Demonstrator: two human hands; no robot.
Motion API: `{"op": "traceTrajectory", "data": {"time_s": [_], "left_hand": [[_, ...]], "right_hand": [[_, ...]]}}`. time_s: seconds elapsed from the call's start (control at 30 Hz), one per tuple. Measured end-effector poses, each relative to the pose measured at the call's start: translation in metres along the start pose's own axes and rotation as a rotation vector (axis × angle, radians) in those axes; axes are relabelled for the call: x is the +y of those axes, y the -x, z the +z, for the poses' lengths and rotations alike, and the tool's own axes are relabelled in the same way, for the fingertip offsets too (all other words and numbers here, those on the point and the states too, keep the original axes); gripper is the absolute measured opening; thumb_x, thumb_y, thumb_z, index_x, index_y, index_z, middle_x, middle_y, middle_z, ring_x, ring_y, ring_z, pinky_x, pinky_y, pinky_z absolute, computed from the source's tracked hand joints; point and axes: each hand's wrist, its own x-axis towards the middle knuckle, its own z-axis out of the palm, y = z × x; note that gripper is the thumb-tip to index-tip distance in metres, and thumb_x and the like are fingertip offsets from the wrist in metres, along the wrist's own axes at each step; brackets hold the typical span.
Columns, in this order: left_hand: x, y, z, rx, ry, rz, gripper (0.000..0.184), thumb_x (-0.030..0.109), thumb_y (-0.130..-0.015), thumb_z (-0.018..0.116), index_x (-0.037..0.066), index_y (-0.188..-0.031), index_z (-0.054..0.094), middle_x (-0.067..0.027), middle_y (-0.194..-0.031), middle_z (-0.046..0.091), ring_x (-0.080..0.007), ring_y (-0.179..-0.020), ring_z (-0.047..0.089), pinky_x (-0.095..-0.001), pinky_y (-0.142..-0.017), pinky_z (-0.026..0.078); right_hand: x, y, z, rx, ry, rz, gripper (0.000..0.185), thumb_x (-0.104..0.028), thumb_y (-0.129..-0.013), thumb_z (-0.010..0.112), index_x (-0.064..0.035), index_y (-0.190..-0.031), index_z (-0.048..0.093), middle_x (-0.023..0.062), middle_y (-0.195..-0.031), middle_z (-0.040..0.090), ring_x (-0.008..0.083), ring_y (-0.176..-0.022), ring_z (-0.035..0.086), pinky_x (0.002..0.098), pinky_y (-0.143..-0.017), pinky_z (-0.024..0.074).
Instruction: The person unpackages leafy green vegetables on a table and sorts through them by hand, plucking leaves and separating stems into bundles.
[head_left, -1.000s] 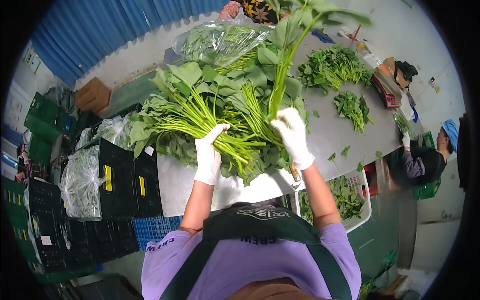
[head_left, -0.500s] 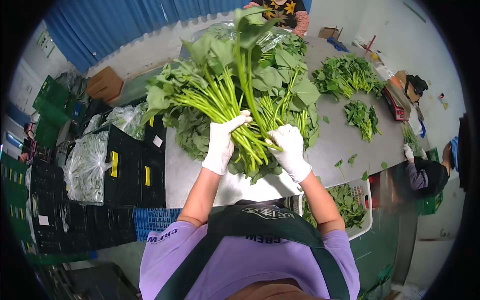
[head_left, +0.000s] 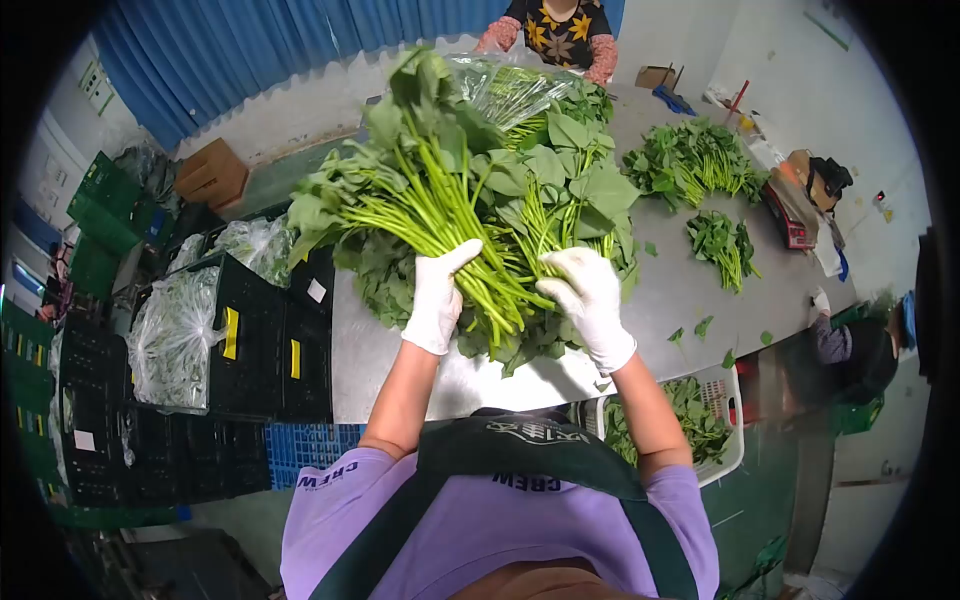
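My left hand (head_left: 436, 302), in a white glove, is closed round the stems of a thick bunch of leafy greens (head_left: 425, 200), thumb on top. The bunch's leaves point up and to the left, its cut ends down to the right. Beside those ends, my gloved right hand (head_left: 590, 300) has its fingers bent at leafy green stems, thumb just below; its fingertips are partly hidden among them. Beneath and behind both hands lies a large heap of the same greens (head_left: 590, 180), with a clear plastic bag (head_left: 510, 88) at its far side.
On the metal table (head_left: 655, 335) are two smaller piles of greens (head_left: 695, 155) and a red scale (head_left: 790, 220). Dark crates (head_left: 265, 340) with bagged greens stand left; a white basket (head_left: 735, 450) sits below the table edge. One person (head_left: 560, 35) stands opposite, another (head_left: 860, 350) at right.
The tall leafy stems that stood upright between my hands now lie lower with the bunch. My right hand has loosened from the stem ends and turned slightly. The person opposite has leaned in.
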Motion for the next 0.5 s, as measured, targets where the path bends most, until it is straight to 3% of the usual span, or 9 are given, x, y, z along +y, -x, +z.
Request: {"op": "traceTrajectory", "data": {"time_s": [0.03, 0.07, 0.2, 0.3, 0.37, 0.43, 0.5], "left_hand": [[0.005, 0.004, 0.004, 0.025, -0.021, 0.026, 0.041, -0.009, -0.07, 0.068, 0.0, -0.108, 0.056, -0.0067, -0.096, 0.062, -0.017, -0.084, 0.061, -0.0286, -0.074, 0.051], [0.008, 0.007, 0.006, 0.014, -0.012, 0.028, 0.041, -0.009, -0.07, 0.068, 0.0, -0.108, 0.056, -0.0066, -0.096, 0.062, -0.0172, -0.084, 0.061, -0.0288, -0.075, 0.051], [0.007, 0.018, 0.013, -0.018, -0.077, 0.064, 0.042, -0.01, -0.07, 0.068, 0.0, -0.109, 0.056, -0.0062, -0.097, 0.062, -0.0171, -0.083, 0.061, -0.0292, -0.075, 0.052], [0.001, 0.025, 0.016, -0.113, -0.036, 0.061, 0.039, -0.009, -0.071, 0.068, -0.002, -0.108, 0.056, -0.0072, -0.097, 0.064, -0.0161, -0.083, 0.062, -0.0271, -0.074, 0.052], [-0.004, 0.023, 0.016, -0.049, -0.11, 0.13, 0.036, -0.009, -0.071, 0.068, -0.002, -0.105, 0.058, -0.0075, -0.096, 0.064, -0.0161, -0.082, 0.063, -0.0271, -0.074, 0.052], [0.0, 0.026, 0.016, -0.071, -0.112, 0.134, 0.034, -0.009, -0.071, 0.068, -0.002, -0.103, 0.059, -0.0071, -0.095, 0.064, -0.0159, -0.081, 0.063, -0.0273, -0.073, 0.052], [0.002, 0.031, 0.021, -0.04, -0.095, 0.162, 0.033, -0.01, -0.071, 0.067, -0.001, -0.102, 0.06, -0.0064, -0.094, 0.064, -0.0152, -0.08, 0.062, -0.0271, -0.072, 0.052]], "right_hand": [[0.002, 0.0, -0.002, 0.122, -0.063, 0.125, 0.029, -0.022, -0.076, 0.068, -0.0074, -0.1, 0.063, 0.0099, -0.087, 0.059, 0.0273, -0.08, 0.057, 0.0358, -0.07, 0.0438], [0.006, 0.0, -0.002, 0.045, -0.146, 0.322, 0.036, -0.027, -0.08, 0.066, -0.0021, -0.106, 0.061, 0.0125, -0.092, 0.062, 0.0299, -0.082, 0.06, 0.0357, -0.075, 0.0463], [-0.01, -0.024, 0.008, -0.283, -0.556, 0.567, 0.049, -0.032, -0.086, 0.059, 0.0051, -0.118, 0.054, 0.0191, -0.106, 0.063, 0.022, -0.096, 0.061, 0.0297, -0.084, 0.0453], [-0.031, -0.037, 0.019, -0.294, -0.697, 0.516, 0.047, -0.029, -0.084, 0.062, 0.0064, -0.115, 0.055, 0.0192, -0.105, 0.063, 0.0222, -0.095, 0.061, 0.0294, -0.085, 0.0453], [-0.035, -0.035, 0.029, -0.226, -0.765, 0.479, 0.044, -0.02, -0.082, 0.065, 0.0096, -0.113, 0.056, 0.0183, -0.107, 0.063, 0.0184, -0.095, 0.06, 0.0279, -0.085, 0.0448], [-0.033, -0.033, 0.034, -0.237, -0.941, 0.586, 0.043, -0.017, -0.082, 0.065, 0.0087, -0.114, 0.056, 0.0168, -0.107, 0.063, 0.0165, -0.095, 0.06, 0.0268, -0.085, 0.0447], [-0.027, -0.032, 0.03, -0.34, -0.976, 0.529, 0.041, -0.014, -0.081, 0.065, 0.0073, -0.115, 0.056, 0.0148, -0.108, 0.063, 0.0146, -0.096, 0.059, 0.0269, -0.086, 0.0448]]}}
